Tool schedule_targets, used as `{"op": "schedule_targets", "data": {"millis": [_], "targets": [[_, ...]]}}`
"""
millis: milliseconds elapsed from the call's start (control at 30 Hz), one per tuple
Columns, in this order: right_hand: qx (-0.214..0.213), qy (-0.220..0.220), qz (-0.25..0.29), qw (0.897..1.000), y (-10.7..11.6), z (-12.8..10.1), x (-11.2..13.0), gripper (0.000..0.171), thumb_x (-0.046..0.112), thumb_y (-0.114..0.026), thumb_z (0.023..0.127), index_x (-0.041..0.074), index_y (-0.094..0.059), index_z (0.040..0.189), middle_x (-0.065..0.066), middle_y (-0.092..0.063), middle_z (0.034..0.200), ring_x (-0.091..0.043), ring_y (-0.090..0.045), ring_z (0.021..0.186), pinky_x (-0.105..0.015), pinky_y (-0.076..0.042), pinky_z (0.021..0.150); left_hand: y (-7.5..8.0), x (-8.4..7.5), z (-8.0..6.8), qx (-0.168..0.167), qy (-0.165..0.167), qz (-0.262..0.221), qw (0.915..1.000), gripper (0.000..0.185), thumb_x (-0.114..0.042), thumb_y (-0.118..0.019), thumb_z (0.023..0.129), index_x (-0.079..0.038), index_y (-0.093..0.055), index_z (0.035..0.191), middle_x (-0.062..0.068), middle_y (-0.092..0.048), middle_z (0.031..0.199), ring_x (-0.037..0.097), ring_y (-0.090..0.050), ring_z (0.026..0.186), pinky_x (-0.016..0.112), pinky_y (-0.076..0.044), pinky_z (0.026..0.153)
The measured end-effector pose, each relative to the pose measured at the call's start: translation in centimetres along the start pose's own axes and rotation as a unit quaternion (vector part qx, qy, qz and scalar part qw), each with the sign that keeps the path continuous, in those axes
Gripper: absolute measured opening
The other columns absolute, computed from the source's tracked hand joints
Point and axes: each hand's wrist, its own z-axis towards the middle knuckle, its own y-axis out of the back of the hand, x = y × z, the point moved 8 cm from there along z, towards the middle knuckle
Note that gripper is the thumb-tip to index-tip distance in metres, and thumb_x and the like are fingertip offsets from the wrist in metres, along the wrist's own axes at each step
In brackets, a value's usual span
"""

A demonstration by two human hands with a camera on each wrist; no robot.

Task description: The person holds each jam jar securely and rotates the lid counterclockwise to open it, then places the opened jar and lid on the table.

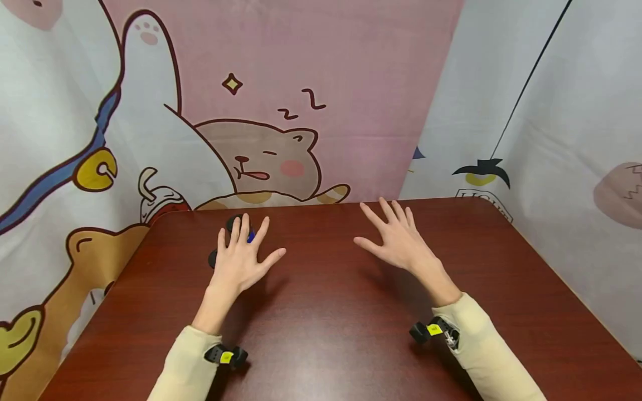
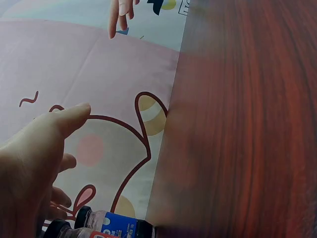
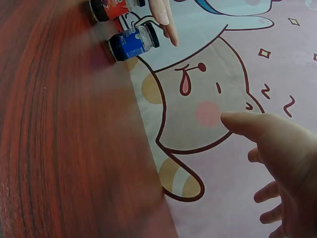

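My left hand (image 1: pixel 237 263) hovers over the left part of the table with its fingers spread and holds nothing. Behind its fingers, in the head view, show the black lids of two small jars and a bit of blue label. The right wrist view shows the blue-labelled jar (image 3: pixel 132 44) and the red-labelled jar (image 3: pixel 113 8) upright side by side, both dark-lidded. Low in the left wrist view, the blue-labelled jar (image 2: pixel 119 224) appears beside the left fingers. My right hand (image 1: pixel 399 243), fingers also spread, hovers over the right part of the table with nothing in it.
A dark red-brown wooden table (image 1: pixel 321 323) spans the front. Behind it and along both sides hangs a cloth (image 1: pixel 371 83) printed with cartoon animals. Black straps with small devices, such as the one on the left wrist (image 1: pixel 225 356), sit over the pale sleeves.
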Motion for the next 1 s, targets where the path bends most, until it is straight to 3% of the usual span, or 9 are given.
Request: {"op": "schedule_targets", "data": {"millis": [300,1000], "targets": [[-0.012,0.018,0.008,1.0,0.1,0.2,1.1,0.083,0.064,-0.058,0.093,0.024,-0.03,0.16,-0.024,-0.021,0.162,-0.048,-0.018,0.147,-0.067,-0.009,0.115,0.5,0.0,-0.4,-0.009,0.0,-0.005,0.9999,0.089,-0.075,-0.044,0.093,-0.023,-0.024,0.162,0.025,-0.021,0.162,0.041,-0.019,0.149,0.065,-0.01,0.116],[-0.007,0.043,0.038,0.998,-0.5,1.0,4.1,0.08,0.063,-0.054,0.095,0.024,-0.029,0.16,-0.022,-0.025,0.162,-0.045,-0.028,0.145,-0.056,-0.02,0.117,1.4,1.2,-1.3,-0.067,-0.005,-0.021,0.9975,0.084,-0.07,-0.051,0.093,-0.021,-0.032,0.159,0.025,-0.038,0.153,0.043,-0.036,0.14,0.064,-0.022,0.112]]}}
